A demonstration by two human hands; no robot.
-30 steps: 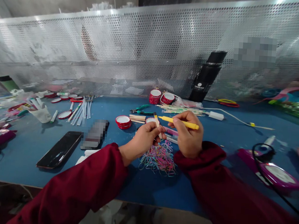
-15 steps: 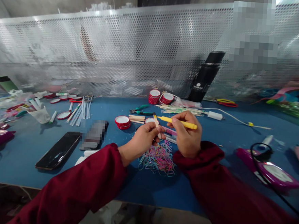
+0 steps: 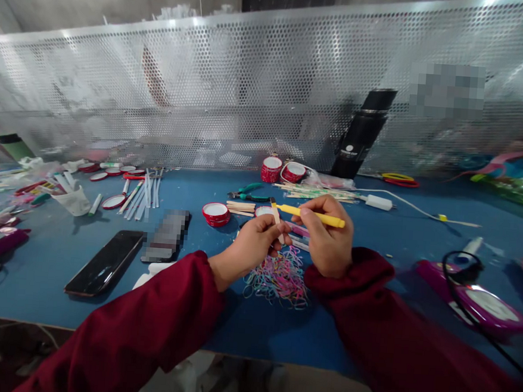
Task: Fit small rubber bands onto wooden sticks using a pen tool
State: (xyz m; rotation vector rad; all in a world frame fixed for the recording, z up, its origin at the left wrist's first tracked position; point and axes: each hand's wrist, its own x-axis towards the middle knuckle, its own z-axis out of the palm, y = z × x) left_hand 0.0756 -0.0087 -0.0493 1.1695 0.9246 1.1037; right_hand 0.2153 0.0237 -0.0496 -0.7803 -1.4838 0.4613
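Observation:
Pinched upright in my left hand is a small flat wooden stick with a dark mark near its top. My right hand grips a yellow marker pen, its tip pointing left at the upper end of the stick; whether it touches cannot be made out. Below both hands lies a tangled heap of coloured rubber bands. Just behind my left hand are a few more wooden sticks and a red round tin with a white top. Purple and white pens lie partly hidden between the hands.
Green-handled pliers lie behind the hands. Two phones rest at the left, near a white cup of pens. A black bottle leans on the perforated metal screen. At the right sits a purple device with a black cable.
The marker tip has shifted slightly toward the stick's upper end. Both hands keep their holds, and the whole view has moved a little.

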